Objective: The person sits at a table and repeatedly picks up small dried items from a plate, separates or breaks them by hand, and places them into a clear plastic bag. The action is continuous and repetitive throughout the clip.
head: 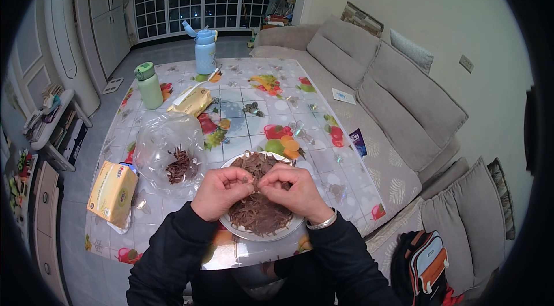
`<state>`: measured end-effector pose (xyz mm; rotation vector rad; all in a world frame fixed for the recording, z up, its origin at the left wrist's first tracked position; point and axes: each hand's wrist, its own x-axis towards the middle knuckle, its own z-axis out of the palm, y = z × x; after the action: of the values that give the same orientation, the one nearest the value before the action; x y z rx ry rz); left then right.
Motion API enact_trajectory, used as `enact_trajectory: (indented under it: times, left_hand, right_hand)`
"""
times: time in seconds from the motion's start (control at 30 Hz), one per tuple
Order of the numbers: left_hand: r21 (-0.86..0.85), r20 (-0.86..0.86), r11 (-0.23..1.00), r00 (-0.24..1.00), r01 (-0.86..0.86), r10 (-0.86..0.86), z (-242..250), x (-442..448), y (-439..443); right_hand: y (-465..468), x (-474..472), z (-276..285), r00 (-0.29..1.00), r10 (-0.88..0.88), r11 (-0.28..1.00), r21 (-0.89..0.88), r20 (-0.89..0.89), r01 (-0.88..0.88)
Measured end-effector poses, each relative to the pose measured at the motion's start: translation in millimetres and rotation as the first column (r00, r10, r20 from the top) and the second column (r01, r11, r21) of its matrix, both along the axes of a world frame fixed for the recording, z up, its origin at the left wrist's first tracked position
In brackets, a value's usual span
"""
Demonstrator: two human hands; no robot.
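Observation:
A white plate (283,233) heaped with brown dried strips (259,215), too fine to identify, lies on the table before me. Over its middle, my left hand (227,187) and my right hand (294,189) meet with thumbs and fingertips pinched. Between the fingertips shows a small piece of the brown material (254,182), which both hands seem to hold. A silvery bracelet (323,221) circles my right wrist. Left of the plate, a clear plastic bag (149,141) sits open with a smaller pile of dark brown strips (179,167) inside.
A yellow tissue pack (113,193) stands at the table's left edge. Farther back are another yellow pack (194,102), a green bottle (150,89) and a blue bottle (205,52) with its lid up. A grey sofa (389,124) runs along the right, with a backpack (422,267) on it.

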<state>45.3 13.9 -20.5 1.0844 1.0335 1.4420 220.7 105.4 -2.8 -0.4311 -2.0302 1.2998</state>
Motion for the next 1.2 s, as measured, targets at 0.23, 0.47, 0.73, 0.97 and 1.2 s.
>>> enact_trajectory:
  times: [0.23, 0.47, 0.73, 0.97, 1.2]
  left_hand:
    - [-0.073, -0.151, 0.997, 0.989, -0.020, 0.009, -1.8, 3.5, 1.2]
    - [-0.048, -0.210, 0.998, 0.977, 0.026, -0.036, -1.6, 5.3, 0.1]
    - [-0.047, -0.076, 0.998, 0.997, 0.031, -0.034, 5.5, 2.1, -3.0]
    - [0.156, 0.230, 0.987, 0.970, 0.038, -0.073, 5.7, -16.0, -5.3]
    - [0.209, 0.270, 0.975, 0.954, 0.072, -0.128, 9.7, -25.0, -7.1]
  right_hand:
    - [1.0, 0.2, -1.3, 1.000, 0.022, 0.999, -0.033, 0.019, -0.022]
    - [2.0, -2.1, -6.6, 0.998, 0.066, 0.998, 0.009, 0.011, -0.066]
    - [2.1, -0.2, -4.8, 1.000, 0.008, 1.000, 0.018, 0.022, -0.009]
    - [4.2, -1.1, -6.9, 0.999, -0.011, 0.998, 0.070, 0.041, 0.008]
    - [8.4, 0.7, -12.1, 0.985, -0.085, 0.976, 0.212, 0.149, 0.052]
